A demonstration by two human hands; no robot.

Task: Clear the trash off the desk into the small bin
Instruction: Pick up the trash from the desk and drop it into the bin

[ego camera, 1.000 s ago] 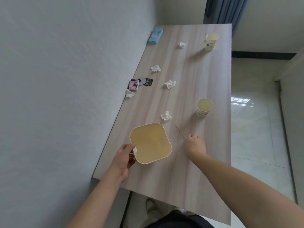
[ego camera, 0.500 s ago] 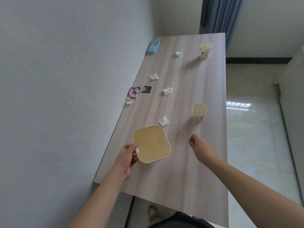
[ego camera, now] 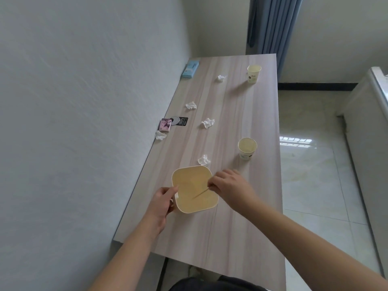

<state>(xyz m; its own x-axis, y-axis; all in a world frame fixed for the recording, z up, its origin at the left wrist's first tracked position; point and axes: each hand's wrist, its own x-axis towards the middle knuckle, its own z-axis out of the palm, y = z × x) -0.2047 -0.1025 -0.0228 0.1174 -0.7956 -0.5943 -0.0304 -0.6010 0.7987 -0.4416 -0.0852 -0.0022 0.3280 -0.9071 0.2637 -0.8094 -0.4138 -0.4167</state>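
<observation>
A small cream square bin point(ego camera: 190, 181) stands on the wooden desk point(ego camera: 231, 227) near its left edge. My left hand point(ego camera: 162, 199) grips the bin's near-left rim. My right hand point(ego camera: 230, 186) pinches a thin wooden stick point(ego camera: 200, 193) that slants down over the bin's opening. Several crumpled white tissues lie on the desk: one point(ego camera: 204, 160) just beyond the bin, one point(ego camera: 207, 123) mid-desk, one point(ego camera: 160, 135) at the left edge, two farther back. A paper cup point(ego camera: 247, 148) stands to the right of the bin, another paper cup point(ego camera: 253, 73) at the far end.
A pink card and a black packet point(ego camera: 174, 123) lie by the wall. A light blue tissue pack point(ego camera: 190, 69) sits at the far left corner. The wall runs along the desk's left side. To the right lies tiled floor point(ego camera: 315, 164), with white furniture point(ego camera: 369, 127) beyond it.
My right hand lifted the wooden stick off the desk and carried it left over the bin. My left hand kept its grip on the bin's rim.
</observation>
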